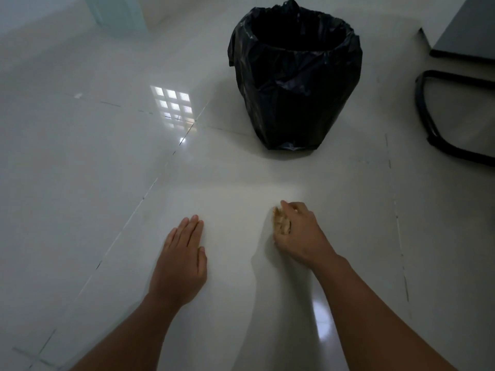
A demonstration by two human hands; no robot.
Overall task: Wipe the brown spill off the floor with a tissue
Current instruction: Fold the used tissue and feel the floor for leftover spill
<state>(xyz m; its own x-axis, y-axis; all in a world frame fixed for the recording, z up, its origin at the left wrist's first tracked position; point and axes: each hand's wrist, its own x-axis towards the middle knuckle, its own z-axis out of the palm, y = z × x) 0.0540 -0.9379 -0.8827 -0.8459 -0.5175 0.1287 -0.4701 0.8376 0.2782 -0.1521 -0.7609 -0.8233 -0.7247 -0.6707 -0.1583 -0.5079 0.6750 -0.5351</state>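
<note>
The right hand point(297, 231) has its fingers curled round a crumpled, brown-stained tissue point(281, 223), pressing it on the pale tiled floor point(80, 183). The left hand point(182, 253) lies flat on the floor at 9 o'clock from it, well apart, fingers straight and together. A bin lined with a black bag point(294, 76) stands at 12 o'clock from the tissue

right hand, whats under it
A crumpled, brown-stained tissue shows under the right hand, whose fingers curl round it. The floor beneath is covered, so any remaining spill there cannot be seen.
</note>
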